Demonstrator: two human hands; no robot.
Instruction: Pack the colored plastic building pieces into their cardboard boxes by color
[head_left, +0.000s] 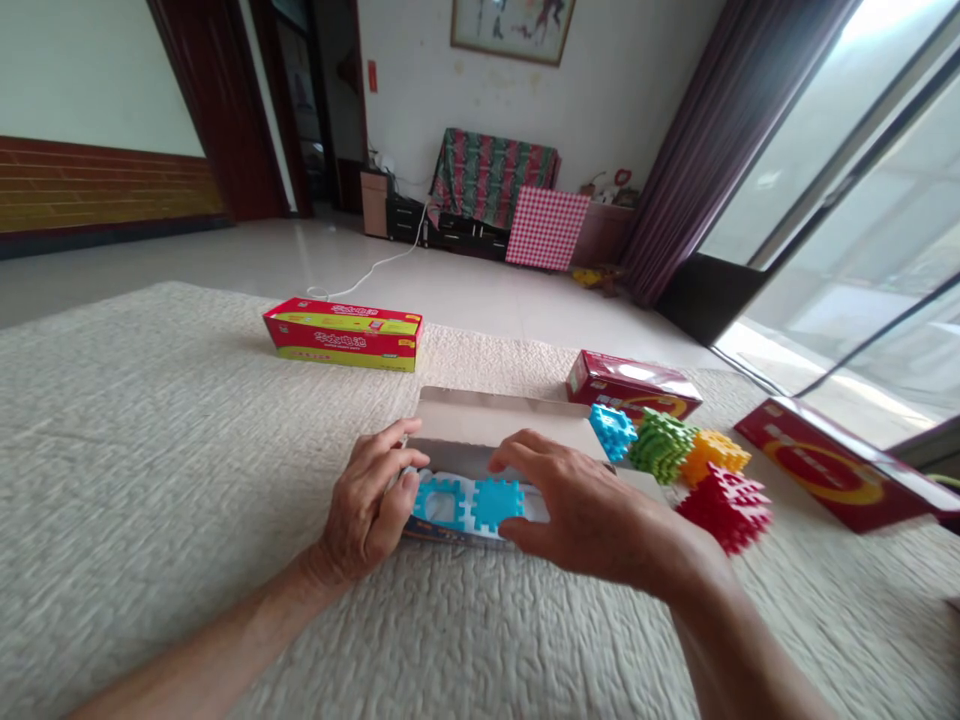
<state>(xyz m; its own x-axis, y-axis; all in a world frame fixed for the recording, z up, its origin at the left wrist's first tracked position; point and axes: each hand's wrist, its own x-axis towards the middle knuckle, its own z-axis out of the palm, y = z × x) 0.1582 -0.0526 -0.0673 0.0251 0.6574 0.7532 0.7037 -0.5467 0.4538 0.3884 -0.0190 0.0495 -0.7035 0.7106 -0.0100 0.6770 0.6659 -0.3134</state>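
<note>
An opened cardboard box (510, 415) lies in front of me with its lid flap raised at the back. Inside it, a blue square frame piece (442, 503) and a solid blue notched piece (498, 503) rest side by side on white lining. My left hand (371, 495) grips the box's left end, its fingers curled over the rim and the thumb at the near side. Over the right part of the box is my right hand (555, 505), thumb and fingers apart, the thumb tip close to the solid blue piece. This hand covers the box's right end.
To the right sit stacks of interlocking pieces: blue (613, 432), green (661, 445), yellow (715, 456) and red (726, 508). Two dark red boxes (634, 385) stand beyond and beside them. A red and yellow-green box (345, 335) lies at the back left of the quilted cover (187, 450).
</note>
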